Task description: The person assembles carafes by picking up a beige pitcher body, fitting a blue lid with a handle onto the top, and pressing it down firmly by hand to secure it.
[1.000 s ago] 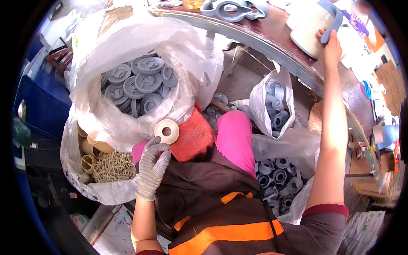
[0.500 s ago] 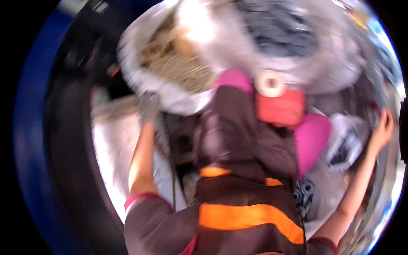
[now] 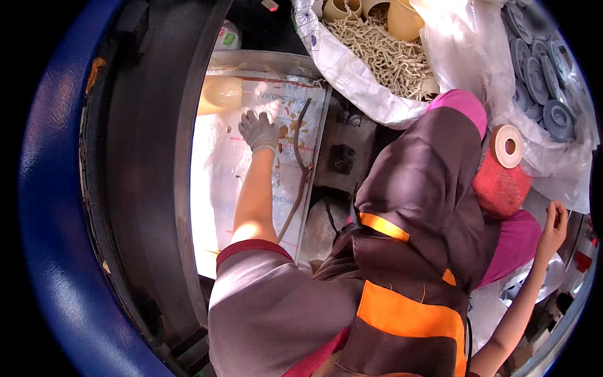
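My left hand (image 3: pixel 259 131), in a grey glove, reaches over a shallow tray lined with a printed white plastic sheet (image 3: pixel 217 163). Its fingers are spread and hold nothing. Just beyond the fingertips, at the tray's far left, lies a glossy cream cup-shaped part (image 3: pixel 220 94). Small brown flakes and a dark bent rod (image 3: pixel 299 141) lie right of this hand. My bare right hand (image 3: pixel 553 229) is held out at the far right, fingers loosely extended and nothing visible in them. Near it, a cream ring (image 3: pixel 508 146) rests on a red block (image 3: pixel 499 185) by my knee.
A white sack (image 3: pixel 352 81) ahead holds short beige pieces (image 3: pixel 383 53) and several cream cups (image 3: pixel 405 19). Grey round plastic parts (image 3: pixel 537 78) fill a clear bag at the upper right. A dark machine frame (image 3: pixel 144 157) and a blue rim (image 3: pixel 47 188) run along the left.
The view has swung left and sharpened. My left hand has moved from the tray's far edge beside the sack to over the lined sheet, near the cream part. My right hand stays out to the side.
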`<control>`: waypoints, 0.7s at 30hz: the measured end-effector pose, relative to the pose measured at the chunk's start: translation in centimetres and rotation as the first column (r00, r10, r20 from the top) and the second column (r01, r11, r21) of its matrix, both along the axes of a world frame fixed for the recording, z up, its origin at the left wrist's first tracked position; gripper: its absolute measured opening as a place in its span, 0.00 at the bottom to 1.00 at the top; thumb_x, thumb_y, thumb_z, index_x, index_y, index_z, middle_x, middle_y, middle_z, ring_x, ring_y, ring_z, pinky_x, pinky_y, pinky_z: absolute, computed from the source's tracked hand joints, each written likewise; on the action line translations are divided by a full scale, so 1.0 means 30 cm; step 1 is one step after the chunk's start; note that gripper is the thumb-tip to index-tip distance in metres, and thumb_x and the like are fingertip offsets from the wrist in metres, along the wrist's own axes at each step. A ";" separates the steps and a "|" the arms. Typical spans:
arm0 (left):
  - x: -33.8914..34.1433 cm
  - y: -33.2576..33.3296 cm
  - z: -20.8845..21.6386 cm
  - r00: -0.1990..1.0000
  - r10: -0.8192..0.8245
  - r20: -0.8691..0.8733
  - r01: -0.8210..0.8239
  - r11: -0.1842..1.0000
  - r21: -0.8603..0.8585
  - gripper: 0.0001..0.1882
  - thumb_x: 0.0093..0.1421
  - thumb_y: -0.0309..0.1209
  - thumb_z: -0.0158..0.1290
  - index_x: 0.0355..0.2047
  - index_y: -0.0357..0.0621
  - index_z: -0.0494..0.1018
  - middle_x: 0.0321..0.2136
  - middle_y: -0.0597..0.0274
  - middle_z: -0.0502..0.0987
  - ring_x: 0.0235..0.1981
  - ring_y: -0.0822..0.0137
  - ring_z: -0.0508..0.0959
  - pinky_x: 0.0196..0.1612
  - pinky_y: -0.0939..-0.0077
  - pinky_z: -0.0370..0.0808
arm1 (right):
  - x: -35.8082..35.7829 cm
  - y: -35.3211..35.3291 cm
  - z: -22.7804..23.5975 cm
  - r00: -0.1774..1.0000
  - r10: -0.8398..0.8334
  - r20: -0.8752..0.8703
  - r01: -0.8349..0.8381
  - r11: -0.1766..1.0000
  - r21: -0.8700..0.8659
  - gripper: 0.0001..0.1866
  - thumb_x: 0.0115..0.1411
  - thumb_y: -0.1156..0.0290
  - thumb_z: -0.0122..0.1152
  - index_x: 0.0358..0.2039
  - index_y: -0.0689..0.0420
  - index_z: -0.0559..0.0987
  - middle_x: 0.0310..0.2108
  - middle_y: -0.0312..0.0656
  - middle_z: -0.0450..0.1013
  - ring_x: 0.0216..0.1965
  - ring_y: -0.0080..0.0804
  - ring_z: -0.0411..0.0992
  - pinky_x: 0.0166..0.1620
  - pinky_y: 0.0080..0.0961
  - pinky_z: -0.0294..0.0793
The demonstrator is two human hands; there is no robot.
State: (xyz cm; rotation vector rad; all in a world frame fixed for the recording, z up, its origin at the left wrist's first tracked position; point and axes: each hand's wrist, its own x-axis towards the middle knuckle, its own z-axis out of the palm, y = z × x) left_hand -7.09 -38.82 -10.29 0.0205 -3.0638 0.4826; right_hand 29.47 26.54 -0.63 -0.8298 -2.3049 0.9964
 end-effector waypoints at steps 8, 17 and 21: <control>-0.180 0.012 0.059 0.991 0.126 0.055 -0.130 0.989 0.075 0.42 0.50 0.47 0.59 0.64 0.62 0.53 0.63 0.49 0.51 0.63 0.50 0.56 0.59 0.53 0.60 | 0.010 -0.096 -0.030 0.993 0.014 0.117 -0.008 0.998 -0.056 0.09 0.63 0.71 0.55 0.40 0.62 0.74 0.36 0.35 0.71 0.39 0.20 0.68 0.46 0.16 0.66; -0.446 0.020 0.057 0.966 0.234 0.111 -0.255 0.934 0.250 0.46 0.50 0.52 0.57 0.66 0.57 0.49 0.51 0.43 0.70 0.51 0.50 0.73 0.54 0.55 0.69 | 0.182 -0.114 -0.038 0.973 -0.083 0.215 0.084 0.996 0.007 0.09 0.64 0.70 0.54 0.40 0.63 0.75 0.35 0.36 0.71 0.39 0.21 0.69 0.45 0.16 0.66; -0.641 -0.185 0.119 0.916 0.401 -0.023 -0.333 0.790 0.515 0.40 0.52 0.51 0.56 0.60 0.46 0.57 0.45 0.46 0.74 0.45 0.51 0.76 0.49 0.54 0.69 | 0.170 -0.157 0.004 0.965 -0.104 0.241 0.103 0.995 0.018 0.10 0.64 0.70 0.53 0.40 0.63 0.75 0.37 0.37 0.72 0.40 0.21 0.69 0.46 0.17 0.66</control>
